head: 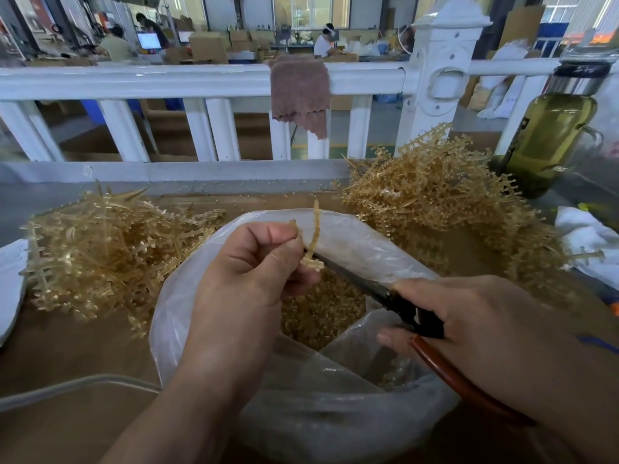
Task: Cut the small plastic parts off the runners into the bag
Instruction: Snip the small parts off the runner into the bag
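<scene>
One head-worn wide-angle view, facing forward and down, very near the bag (pixel 335 413) at centre, white railing (pixel 201 82) across the far side, hall (pixel 234 31) beyond soft, edges seemingly bowed by the lens

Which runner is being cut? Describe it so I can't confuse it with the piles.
Find the clear bag mid-table. Above its mouth the left hand pinches one thin tan runner, upright, scissors at its lower end. Unlike the heaps on either side, it is single and lifted.
</scene>
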Available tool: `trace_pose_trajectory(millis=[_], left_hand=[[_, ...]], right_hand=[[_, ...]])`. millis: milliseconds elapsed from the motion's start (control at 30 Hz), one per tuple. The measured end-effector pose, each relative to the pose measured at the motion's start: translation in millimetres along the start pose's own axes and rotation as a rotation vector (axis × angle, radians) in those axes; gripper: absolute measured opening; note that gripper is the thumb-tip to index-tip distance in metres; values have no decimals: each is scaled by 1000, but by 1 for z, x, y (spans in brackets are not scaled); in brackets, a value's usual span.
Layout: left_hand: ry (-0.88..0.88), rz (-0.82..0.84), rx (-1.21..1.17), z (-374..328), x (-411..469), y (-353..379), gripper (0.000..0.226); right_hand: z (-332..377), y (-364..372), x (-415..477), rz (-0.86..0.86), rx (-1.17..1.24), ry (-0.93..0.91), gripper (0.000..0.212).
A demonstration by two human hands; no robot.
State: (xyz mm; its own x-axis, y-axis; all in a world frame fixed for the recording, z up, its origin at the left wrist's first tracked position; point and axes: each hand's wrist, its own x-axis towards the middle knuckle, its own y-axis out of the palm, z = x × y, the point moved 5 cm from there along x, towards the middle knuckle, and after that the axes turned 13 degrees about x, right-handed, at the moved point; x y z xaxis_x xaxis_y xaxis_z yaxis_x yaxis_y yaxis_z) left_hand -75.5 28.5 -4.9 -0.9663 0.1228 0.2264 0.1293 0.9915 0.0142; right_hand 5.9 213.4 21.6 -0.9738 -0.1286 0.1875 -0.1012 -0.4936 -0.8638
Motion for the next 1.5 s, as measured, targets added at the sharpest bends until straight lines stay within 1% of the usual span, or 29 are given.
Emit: trace_pose_trajectory(millis=[100,167,233,300,400,467,533,600,633,667,700,800,833,900,1000,1067,1133,1200,1233,1267,1300,1333,1400,1433,1500], left_hand=[[-45,0,10,3,1,0,27],[-87,-20,21,7,1,-1,19],[-113,-40,28,11,2,-3,9],[-113,-60,68,13,3,-5,8],[-60,-32,233,9,0,-4,7],[-23,26,337,6,-4,1,16],[-18,69,362,6,-5,3,30],[-67,127,251,7,-4,5,49],[-93,159,169,7,-4,7,53],[-110,188,94,6,-4,9,53],[-123,212,33,6,-4,11,48],[-168,252,-76,7,-5,15,19],[-187,261,-108,7,-4,15,14],[-227,293,-180,7,-4,16,14],[-255,317,-215,6,-6,21,26],[-235,269,-113,7,-7,19,33],[-178,214,140,9,-8,15,54],[-130,199,426,9,-11,13,72],[-107,184,564,9,-12,13,72],[-76,159,689,9,-12,13,63],[-39,131,778,8,-11,13,49],[-2,100,808,7,-10,14,33],[47,19,743,4,-9,12,7],[32,-13,646,3,-8,10,3],[-43,-29,325,1,-8,8,11]], right_hand=[[-1,1,1,11,-15,14,42],[0,3,2,27,8,41,39],[-4,4,3,18,91,83,41],[-8,1,3,-7,204,109,51],[-9,0,2,-3,280,92,65],[-7,2,2,21,274,76,65],[-6,5,3,44,244,55,62],[-4,6,3,47,209,26,51],[-2,7,3,42,194,14,44],[0,7,2,32,180,0,38],[1,7,2,18,164,-12,36],[2,7,0,-3,128,-29,35],[3,7,0,-2,126,-40,35],[4,7,-1,3,110,-57,33],[2,10,0,-19,66,-46,36],[-1,9,1,-41,119,-17,38],[-4,6,2,-77,215,6,36],[-4,0,0,-178,357,-5,35],[-4,-3,-2,-239,427,-13,35],[-3,-5,-3,-281,486,-15,34],[-3,-3,-3,-292,529,-9,33],[-2,0,-3,-281,550,3,33],[-3,6,-1,-240,536,25,37],[-3,9,0,-234,543,33,39],[-4,10,1,-263,599,33,39]])
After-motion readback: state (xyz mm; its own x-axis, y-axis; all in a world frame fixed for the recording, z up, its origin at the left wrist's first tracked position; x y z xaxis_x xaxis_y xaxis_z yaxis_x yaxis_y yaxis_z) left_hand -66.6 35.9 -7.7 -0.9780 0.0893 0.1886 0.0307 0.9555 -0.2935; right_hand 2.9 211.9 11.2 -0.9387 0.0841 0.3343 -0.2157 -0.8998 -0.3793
